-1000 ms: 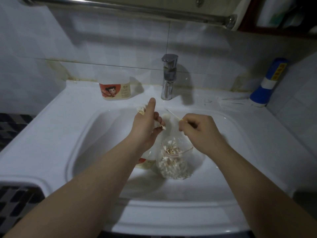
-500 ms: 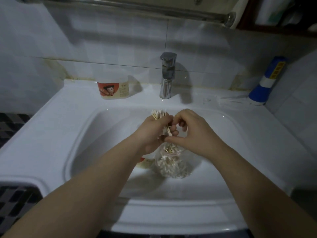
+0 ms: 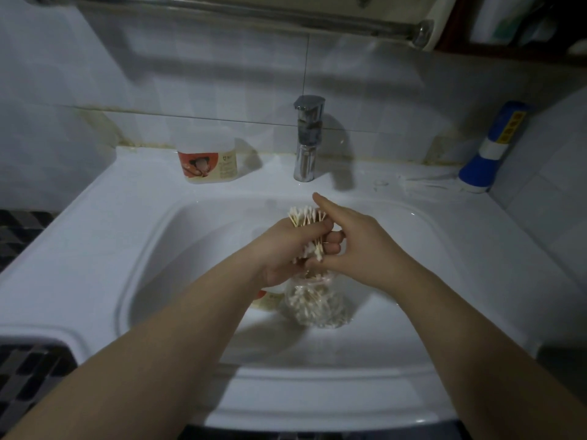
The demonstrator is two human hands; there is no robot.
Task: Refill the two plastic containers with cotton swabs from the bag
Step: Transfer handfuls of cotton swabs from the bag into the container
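1. The left hand grips a thick bundle of cotton swabs, its fingers curled round the sticks, and the white tips fan out above the fist.
2. The right hand rests against the same bundle from the right. Its forefinger lies straight along the upper tips and its thumb is under the lower ends. Whether it pinches the bundle or only presses on it cannot be told.
3. Both hands hover over the basin of the white sink.
4. Directly under them, in the basin, lies the clear bag, open at the top and still holding many swabs.
5. Touching the bag's left side is a plastic container with a red label, mostly hidden by the left wrist.
6. A second plastic container, with a red and cream label, stands upright on the sink's back ledge, left of the tap.
7. A blue and white object leans in the far right corner against the tiled wall.
8. A metal rail runs across the top.
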